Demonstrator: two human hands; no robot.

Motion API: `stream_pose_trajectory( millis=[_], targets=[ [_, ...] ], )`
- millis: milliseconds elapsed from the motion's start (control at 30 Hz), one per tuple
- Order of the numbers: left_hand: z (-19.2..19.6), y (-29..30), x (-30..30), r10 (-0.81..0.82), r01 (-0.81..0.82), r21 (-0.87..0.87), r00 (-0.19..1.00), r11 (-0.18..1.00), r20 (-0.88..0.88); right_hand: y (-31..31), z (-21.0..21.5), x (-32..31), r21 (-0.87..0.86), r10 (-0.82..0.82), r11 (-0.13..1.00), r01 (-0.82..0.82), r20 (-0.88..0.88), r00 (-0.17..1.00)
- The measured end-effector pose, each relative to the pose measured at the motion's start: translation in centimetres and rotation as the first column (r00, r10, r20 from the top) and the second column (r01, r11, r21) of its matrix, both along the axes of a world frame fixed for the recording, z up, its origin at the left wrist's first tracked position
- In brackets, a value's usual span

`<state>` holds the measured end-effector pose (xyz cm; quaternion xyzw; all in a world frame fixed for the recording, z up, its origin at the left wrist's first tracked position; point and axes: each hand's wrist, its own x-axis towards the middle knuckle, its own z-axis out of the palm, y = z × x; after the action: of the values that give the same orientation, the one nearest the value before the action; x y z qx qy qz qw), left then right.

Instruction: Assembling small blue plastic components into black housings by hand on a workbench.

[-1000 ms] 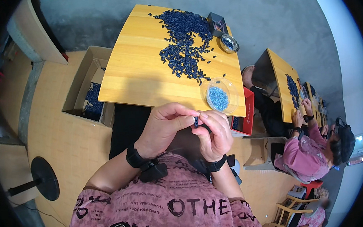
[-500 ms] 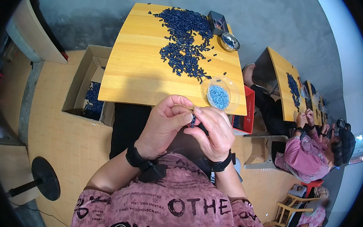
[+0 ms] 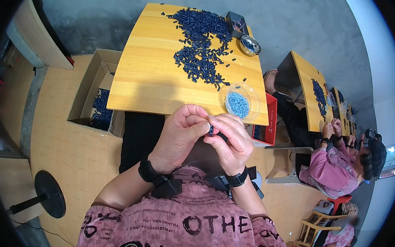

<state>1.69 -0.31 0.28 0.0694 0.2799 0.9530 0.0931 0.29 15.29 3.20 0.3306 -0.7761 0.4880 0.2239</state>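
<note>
My left hand (image 3: pixel 180 134) is closed on a small dark blue part (image 3: pixel 211 131), pinched between thumb and fingers in front of my chest. Close against it, my right hand (image 3: pixel 231 142) has its fingertips at the same part, and its thumb is bent just below. Whether the right fingers hold another tiny piece is hidden. Beyond my hands, a clear round tub (image 3: pixel 254 103) of small light blue pieces (image 3: pixel 238 105) stands at the table's near right corner. A large spread of similar dark blue parts (image 3: pixel 200 28) covers the far right of the wooden table (image 3: pixel 142 72).
A metal bowl (image 3: pixel 256 47) and a black box (image 3: pixel 235 24) stand along the table's right edge. An open cardboard box (image 3: pixel 79 103) holding dark parts is on the floor at left, a red box (image 3: pixel 272 119) at right. Farther right, a person (image 3: pixel 331 169) sits at another table (image 3: pixel 311 103).
My right hand has shifted slightly, its thumb now nearer the dark part. The left wrist has turned a little. The dark part remains between my fingers.
</note>
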Motion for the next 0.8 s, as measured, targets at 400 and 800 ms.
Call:
stream_pose_trajectory(
  millis=[400,800],
  targets=[
    [-0.7,0.4,0.1,-0.020,0.017,0.088,0.999,0.996,0.031,-0.2,-0.7,-0.3,-0.025,0.010,1.000,-0.010,0.034,0.999],
    [-0.9,0.4,0.4,-0.010,0.006,0.051,0.996,0.999,0.084,-0.3,-1.0,-0.1,0.065,-0.034,0.997,0.032,0.021,0.999]
  ],
)
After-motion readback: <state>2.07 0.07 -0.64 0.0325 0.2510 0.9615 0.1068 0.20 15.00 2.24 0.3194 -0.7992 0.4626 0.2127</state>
